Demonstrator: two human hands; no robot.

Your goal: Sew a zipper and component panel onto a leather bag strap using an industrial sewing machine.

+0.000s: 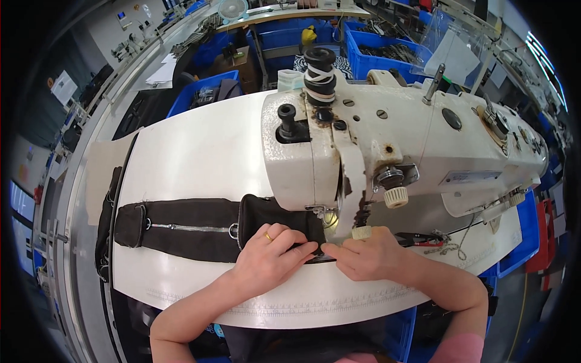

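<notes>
A black fabric piece with zips point(193, 215) lies across the white table of a sewing machine point(417, 127). Its right end is under the machine's head, near the needle area, which is mostly hidden. My left hand point(272, 254), with a ring on one finger, presses on this end, its thumb and fingers closed on the cloth. Close by on the right, my right hand point(369, 254) has curled fingers, with the fingertips pinching the fabric's edge beside the presser foot. The two hands' fingertips nearly meet. A silver zip point(190, 228) with rings runs along the left part of the fabric.
Red-handled snips point(417, 239) and a thin chain point(448, 247) lie right of my right hand. More black pieces point(108, 224) hang at the table's left edge. Blue bins point(381, 63) with dark parts stand behind the machine. A small fan point(233, 9) stands at the back.
</notes>
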